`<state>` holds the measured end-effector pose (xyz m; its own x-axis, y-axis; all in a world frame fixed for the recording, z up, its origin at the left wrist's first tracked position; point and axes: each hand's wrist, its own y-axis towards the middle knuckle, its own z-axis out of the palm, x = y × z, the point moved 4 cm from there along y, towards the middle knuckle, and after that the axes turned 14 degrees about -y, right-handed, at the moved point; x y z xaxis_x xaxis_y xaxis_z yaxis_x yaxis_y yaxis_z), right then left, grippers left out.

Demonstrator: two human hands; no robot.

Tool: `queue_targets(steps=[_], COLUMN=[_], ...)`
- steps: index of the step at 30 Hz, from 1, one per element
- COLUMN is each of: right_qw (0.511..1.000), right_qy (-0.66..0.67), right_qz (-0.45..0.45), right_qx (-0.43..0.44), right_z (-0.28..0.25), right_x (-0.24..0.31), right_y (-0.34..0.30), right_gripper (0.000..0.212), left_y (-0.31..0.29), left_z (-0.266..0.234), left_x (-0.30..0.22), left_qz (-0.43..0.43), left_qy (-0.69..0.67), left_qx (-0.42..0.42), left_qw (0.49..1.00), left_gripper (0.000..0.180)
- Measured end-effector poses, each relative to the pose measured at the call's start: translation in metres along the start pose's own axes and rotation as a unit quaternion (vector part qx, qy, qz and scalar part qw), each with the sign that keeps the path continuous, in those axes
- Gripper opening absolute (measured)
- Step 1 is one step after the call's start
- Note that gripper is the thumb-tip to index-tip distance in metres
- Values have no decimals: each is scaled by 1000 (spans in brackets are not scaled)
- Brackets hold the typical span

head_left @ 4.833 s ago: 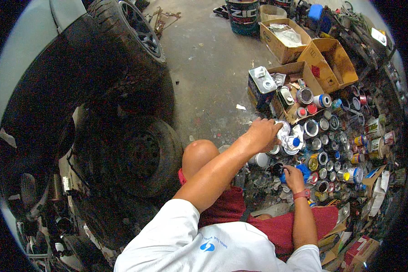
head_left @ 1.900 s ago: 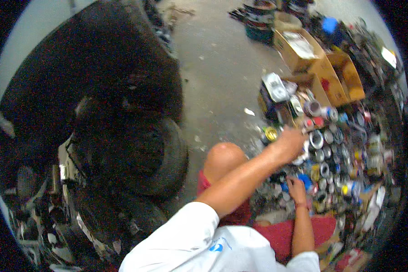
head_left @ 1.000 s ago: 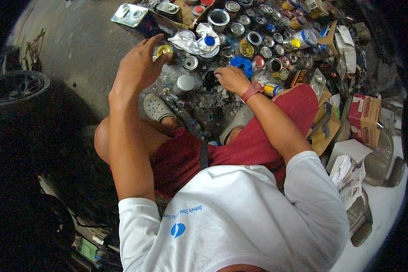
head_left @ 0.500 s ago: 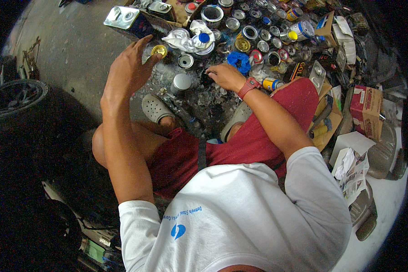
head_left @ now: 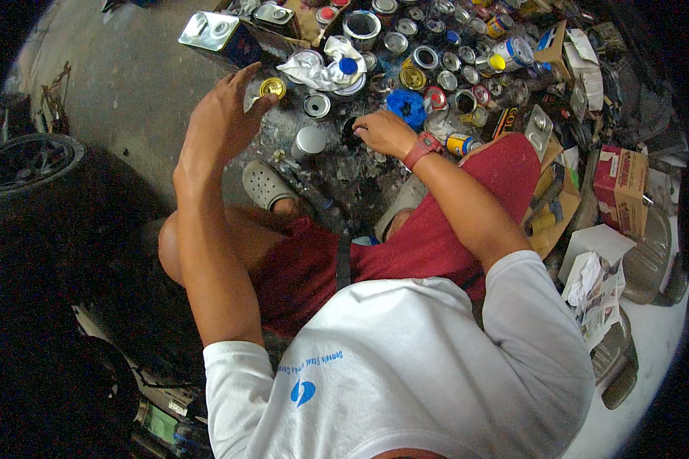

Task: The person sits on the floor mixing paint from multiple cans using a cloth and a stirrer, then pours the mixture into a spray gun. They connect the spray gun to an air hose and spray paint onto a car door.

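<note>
My left hand (head_left: 226, 115) reaches out beside a small can with a gold-coloured lid (head_left: 272, 89). Its fingers are stretched out, and the thumb tip overlaps the lid's near edge. My right hand (head_left: 386, 134) is low over the dark-stained floor, its fingers curled together. Something dark lies at those fingertips, too unclear to name. A silver-lidded can (head_left: 311, 141) stands between the hands, with an open-topped can (head_left: 317, 105) just beyond it. A crumpled blue piece (head_left: 406, 108) lies past my right hand.
Many paint cans crowd the far side, including a large open can (head_left: 361, 26). A white cloth (head_left: 314, 73) is draped there. A rectangular metal tin (head_left: 220, 37) stands far left. A tyred wheel (head_left: 34, 164) is at left; a red and brown box (head_left: 620, 190) at right.
The whole view has shifted slightly. Both hands keep nearly the same places beside the cans, and no can has visibly moved.
</note>
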<state>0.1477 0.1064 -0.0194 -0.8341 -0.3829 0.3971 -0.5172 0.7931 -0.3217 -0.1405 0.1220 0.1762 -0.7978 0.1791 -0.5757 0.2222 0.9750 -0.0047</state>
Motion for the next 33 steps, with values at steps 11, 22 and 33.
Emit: queue_targets(steps=[11, 22, 33], right_qw=[998, 997, 996], right_qy=[59, 10, -26], right_qz=[24, -7, 7], right_qx=[-27, -81, -82], right_z=[9, 11, 6], right_x=[-7, -9, -6], right_y=[1, 2, 3], right_gripper=[30, 30, 29], left_y=[0, -2, 0], left_z=[2, 1, 3], left_x=[-4, -5, -3], left_qz=[3, -18, -24], left_qy=[16, 13, 6], left_qx=[3, 11, 22], left_qw=[1000, 1000, 999], left_gripper=[59, 59, 58])
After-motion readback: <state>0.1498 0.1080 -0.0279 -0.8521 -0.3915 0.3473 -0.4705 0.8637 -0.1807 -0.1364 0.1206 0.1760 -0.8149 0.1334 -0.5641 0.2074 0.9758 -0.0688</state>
